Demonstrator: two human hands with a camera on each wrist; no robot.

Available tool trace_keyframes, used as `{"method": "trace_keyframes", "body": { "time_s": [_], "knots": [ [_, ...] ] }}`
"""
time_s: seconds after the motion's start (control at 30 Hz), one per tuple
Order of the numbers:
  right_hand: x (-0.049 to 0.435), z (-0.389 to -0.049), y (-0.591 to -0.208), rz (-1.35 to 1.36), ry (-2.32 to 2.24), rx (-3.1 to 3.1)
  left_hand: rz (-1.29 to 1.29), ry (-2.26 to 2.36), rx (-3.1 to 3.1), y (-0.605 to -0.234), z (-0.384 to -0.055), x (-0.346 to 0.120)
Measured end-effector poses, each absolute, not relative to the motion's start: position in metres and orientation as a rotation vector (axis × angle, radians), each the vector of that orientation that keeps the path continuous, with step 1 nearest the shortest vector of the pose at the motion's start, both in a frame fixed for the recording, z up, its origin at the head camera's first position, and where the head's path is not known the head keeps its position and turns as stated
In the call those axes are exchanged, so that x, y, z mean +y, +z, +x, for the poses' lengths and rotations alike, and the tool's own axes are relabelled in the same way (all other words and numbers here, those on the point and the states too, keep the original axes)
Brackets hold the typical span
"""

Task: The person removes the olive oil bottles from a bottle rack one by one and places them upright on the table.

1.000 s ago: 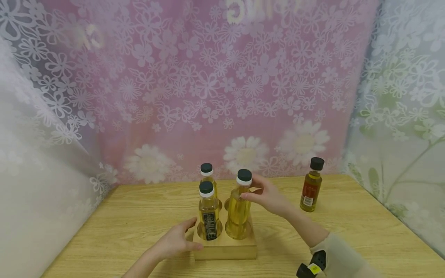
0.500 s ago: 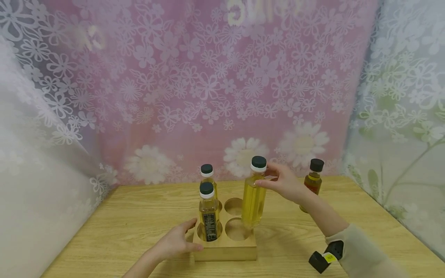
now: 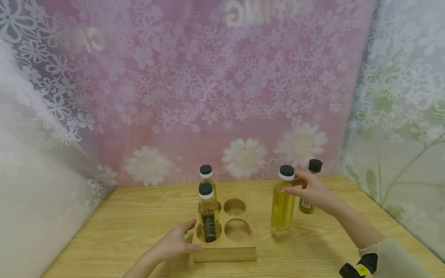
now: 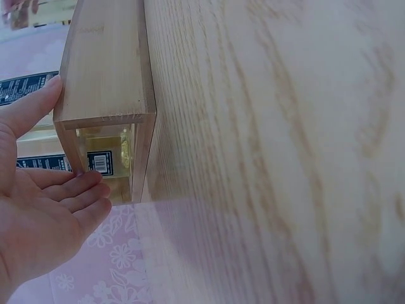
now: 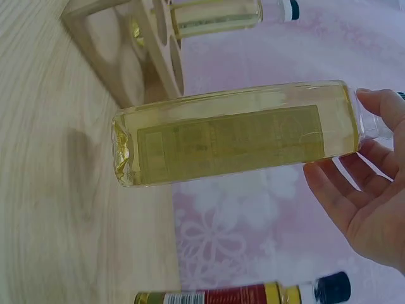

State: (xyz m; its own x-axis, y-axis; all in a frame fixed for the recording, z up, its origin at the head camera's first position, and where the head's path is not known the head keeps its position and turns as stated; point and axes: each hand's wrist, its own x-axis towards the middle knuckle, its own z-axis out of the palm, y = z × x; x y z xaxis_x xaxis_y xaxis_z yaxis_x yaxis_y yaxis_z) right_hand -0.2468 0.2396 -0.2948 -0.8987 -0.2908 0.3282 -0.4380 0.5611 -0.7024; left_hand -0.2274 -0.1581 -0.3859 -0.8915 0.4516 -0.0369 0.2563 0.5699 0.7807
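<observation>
In the head view, the right hand (image 3: 314,192) holds a bottle (image 3: 282,210) near its neck, thumb on the near side and fingers behind. The bottle is nearly upright, to the right of the wooden rack (image 3: 224,253) and apart from it. Held so high, it could swing at the base, so a steady, level carry would probably serve best. The dark-capped small bottle (image 3: 306,206) stands partly hidden behind the right hand and looks the likeliest thing to be knocked. Two more bottles, the front one (image 3: 208,222) and the rear one (image 3: 206,180), stand in the rack's left holes.

In the left wrist view, the left hand (image 4: 47,215) rests on the rack's end, thumb at an edge, fingers loosely extended, gripping no bottle; light pressure there should keep the rack from sliding.

In the right wrist view, thumb and fingers pinch the held bottle by its neck. Its base seems clear of the table (image 5: 38,209), though the angle makes that hard to confirm. The small bottle's red label shows along the lower edge.
</observation>
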Motion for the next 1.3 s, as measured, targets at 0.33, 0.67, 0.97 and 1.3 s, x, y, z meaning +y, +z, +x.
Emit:
{"method": "trace_keyframes", "body": {
  "time_s": [0.33, 0.67, 0.97, 1.3],
  "knots": [
    [0.28, -0.241, -0.306, 0.552, 1.186, -2.663, 0.594, 1.231, 2.582, -0.388, -0.229, -0.158],
    [0.311, -0.243, -0.313, 0.499, 1.127, -2.688, 0.578, 1.237, 2.576, -0.387, -0.229, -0.158],
    [0.333, -0.24, -0.318, 0.357, 1.109, -2.701, 0.602, 1.242, 2.569, -0.387, -0.228, -0.159],
    [0.351, -0.241, -0.323, 0.335, 1.091, -2.733, 0.578, 1.24, 2.567, -0.386, -0.228, -0.158]
  ]
}}
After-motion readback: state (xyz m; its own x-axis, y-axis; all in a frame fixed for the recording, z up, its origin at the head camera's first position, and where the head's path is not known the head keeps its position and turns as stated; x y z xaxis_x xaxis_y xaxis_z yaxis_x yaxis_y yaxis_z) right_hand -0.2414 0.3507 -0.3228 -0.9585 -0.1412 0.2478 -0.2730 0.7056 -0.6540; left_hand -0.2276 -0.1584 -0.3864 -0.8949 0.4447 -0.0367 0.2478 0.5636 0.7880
